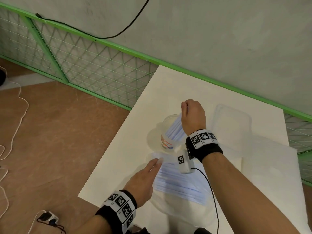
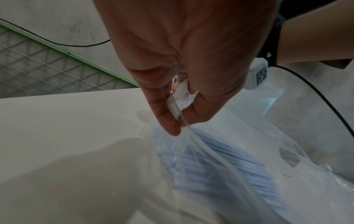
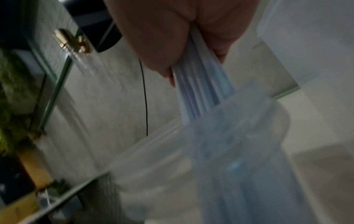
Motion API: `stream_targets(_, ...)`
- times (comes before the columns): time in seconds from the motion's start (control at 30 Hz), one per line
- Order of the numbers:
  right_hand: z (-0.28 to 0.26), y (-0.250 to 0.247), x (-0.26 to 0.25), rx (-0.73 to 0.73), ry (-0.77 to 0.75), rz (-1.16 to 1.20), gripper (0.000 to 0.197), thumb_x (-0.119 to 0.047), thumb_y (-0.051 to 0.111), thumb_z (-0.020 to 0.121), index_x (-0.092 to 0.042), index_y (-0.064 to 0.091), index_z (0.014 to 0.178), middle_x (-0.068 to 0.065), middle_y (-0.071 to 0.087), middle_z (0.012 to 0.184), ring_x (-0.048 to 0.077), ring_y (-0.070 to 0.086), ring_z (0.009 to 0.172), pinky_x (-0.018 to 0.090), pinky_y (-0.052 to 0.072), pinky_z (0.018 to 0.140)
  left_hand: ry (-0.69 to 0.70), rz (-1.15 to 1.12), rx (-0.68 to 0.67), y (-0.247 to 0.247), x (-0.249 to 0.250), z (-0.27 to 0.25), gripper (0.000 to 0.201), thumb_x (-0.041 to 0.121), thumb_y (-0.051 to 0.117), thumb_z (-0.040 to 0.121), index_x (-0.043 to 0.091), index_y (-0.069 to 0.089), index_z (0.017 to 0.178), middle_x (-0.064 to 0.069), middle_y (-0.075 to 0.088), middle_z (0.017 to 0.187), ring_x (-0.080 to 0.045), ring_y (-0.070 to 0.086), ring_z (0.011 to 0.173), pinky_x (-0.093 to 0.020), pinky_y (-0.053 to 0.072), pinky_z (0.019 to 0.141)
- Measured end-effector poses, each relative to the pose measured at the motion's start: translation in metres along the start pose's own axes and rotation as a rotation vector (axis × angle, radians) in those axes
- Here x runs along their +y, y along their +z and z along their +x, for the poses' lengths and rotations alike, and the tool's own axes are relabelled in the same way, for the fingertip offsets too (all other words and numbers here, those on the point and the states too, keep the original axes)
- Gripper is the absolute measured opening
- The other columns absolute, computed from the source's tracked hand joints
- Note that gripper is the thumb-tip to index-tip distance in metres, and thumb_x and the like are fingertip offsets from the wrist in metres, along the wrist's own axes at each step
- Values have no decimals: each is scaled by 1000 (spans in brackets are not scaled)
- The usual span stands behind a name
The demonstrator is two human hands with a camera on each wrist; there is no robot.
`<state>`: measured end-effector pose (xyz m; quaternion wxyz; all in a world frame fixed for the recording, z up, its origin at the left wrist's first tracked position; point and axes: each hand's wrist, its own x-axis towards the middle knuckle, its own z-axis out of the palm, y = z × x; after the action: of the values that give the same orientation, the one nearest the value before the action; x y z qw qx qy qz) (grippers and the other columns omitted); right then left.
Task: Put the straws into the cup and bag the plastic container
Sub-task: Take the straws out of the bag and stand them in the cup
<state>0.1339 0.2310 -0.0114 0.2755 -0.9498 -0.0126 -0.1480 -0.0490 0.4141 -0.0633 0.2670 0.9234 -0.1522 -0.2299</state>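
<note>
Now the right hand (image 1: 192, 115) grips a bunch of pale blue plastic straws (image 1: 174, 128), lower ends inside the clear printed cup (image 1: 166, 141); lower them straight. The left hand (image 1: 143, 179) pinches the clear straw bag (image 2: 220, 159). The clear plastic container (image 1: 232, 122) waits behind.

Pale blue straws (image 1: 174, 128) lean in the clear cup (image 1: 166, 132); clear plastic container (image 1: 232, 122) lies nearby.

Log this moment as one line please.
right hand: lowering straws into cup | left hand: pinching straw bag mouth | container: on table, unbagged
</note>
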Motion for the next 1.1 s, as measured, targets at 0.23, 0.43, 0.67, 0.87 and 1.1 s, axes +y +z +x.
stream_targets(0.23, -18, -5, -1, -96, -33, -95, 31, -31, 51, 98, -13, 60, 120, 10, 56, 125, 31, 51, 109, 42, 46, 88, 16, -3, 5, 0, -1, 1, 93, -6, 42, 81, 31, -2, 154, 14, -1, 160, -20, 57, 113, -26, 48, 87)
stream_targets(0.43, -47, -13, -4, 94, 30, 255, 54, -36, 64, 90, -16, 42, 135, 2, 39, 143, 17, 37, 133, 28, 33, 107, 16, -14, 9, 2, -2, 1, 95, -7, 42, 80, 33, -3, 154, 15, -1, 160, -19, 56, 115, -25, 49, 85)
stream_targets(0.67, -53, 1, 12, -11, 39, 291, 76, -35, 71, 87, -18, 29, 148, 3, 27, 156, 14, 27, 142, 23, 26, 111, 11, -19, 8, 3, -4, 2, 97, -7, 43, 80, 34, -4, 153, 16, -1, 160, -18, 53, 121, -28, 50, 90)
stream_targets(0.87, -24, 4, 17, -45, -41, 215, 58, -34, 69, 89, -18, 45, 139, 3, 41, 147, 15, 38, 134, 24, 31, 107, 4, -31, -3, 2, -3, 0, 98, -7, 42, 80, 37, -6, 152, 16, 0, 160, -20, 56, 116, -29, 50, 88)
stream_targets(1.1, -17, 10, 12, -26, -94, 221, 20, -23, 67, 92, -10, 66, 108, 4, 66, 102, 16, 58, 92, 21, 40, 80, -27, -11, -5, -2, 2, 0, 94, -6, 42, 82, 36, -5, 152, 17, -2, 160, -19, 59, 106, -19, 42, 77)
